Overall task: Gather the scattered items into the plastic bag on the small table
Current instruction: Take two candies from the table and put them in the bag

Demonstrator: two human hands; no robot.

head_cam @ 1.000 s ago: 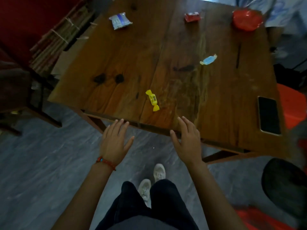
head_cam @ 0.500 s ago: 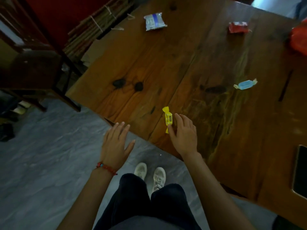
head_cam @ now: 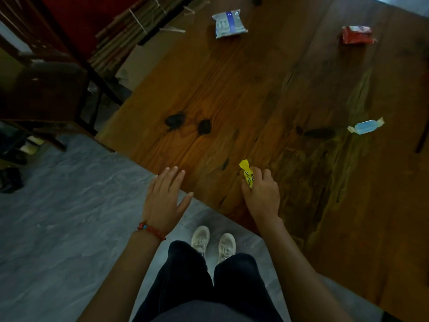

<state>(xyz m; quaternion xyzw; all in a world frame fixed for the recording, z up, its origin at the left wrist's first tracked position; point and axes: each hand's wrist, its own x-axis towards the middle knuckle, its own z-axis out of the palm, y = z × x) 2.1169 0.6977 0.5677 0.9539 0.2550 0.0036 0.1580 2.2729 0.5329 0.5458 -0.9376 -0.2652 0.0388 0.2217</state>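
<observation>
Since the earlier frame, the right hand (head_cam: pixel 261 194) has curled its fingers around the small yellow twist-wrapped candy with dark lettering (head_cam: pixel 247 174) at the near edge of the brown wooden desk (head_cam: pixel 255 89), so the grip now pinches the wrapper between thumb and fingers. That hand sits knuckles-up with the wrist bent over the desk edge, while the left hand (head_cam: pixel 163 201), wearing a red bead bracelet (head_cam: pixel 151 230), hovers flat with fingers spread, its grip released. Only the candy's far twisted end shows beyond the fingers, its long axis running away from the person and leaning slightly left.

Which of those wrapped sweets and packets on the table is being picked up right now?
The yellow candy, pinched by the right hand. The blue candy, white packet and red packet lie untouched farther away.
</observation>
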